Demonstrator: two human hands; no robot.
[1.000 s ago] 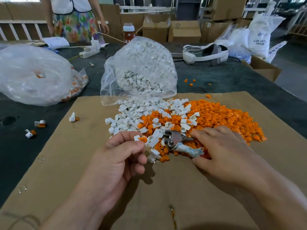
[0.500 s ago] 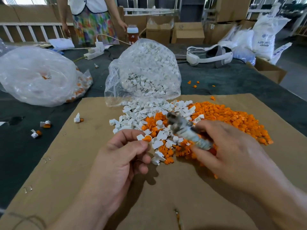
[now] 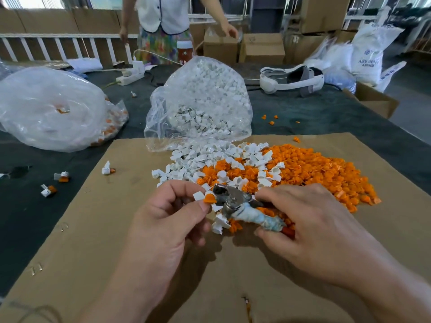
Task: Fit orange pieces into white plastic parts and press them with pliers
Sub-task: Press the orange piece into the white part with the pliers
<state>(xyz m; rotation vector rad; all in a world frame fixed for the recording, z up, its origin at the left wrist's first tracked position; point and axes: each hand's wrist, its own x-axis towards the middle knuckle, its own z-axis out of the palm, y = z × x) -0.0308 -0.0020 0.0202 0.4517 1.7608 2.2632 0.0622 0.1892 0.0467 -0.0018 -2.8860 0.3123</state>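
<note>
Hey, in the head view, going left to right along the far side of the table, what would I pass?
Large clear bag → bag of white parts → white headset → white printed sack.

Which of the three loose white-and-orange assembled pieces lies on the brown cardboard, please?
The rightmost white-and-orange piece, inside the brown cardboard's left edge; the other two lie on dark cloth.
</note>
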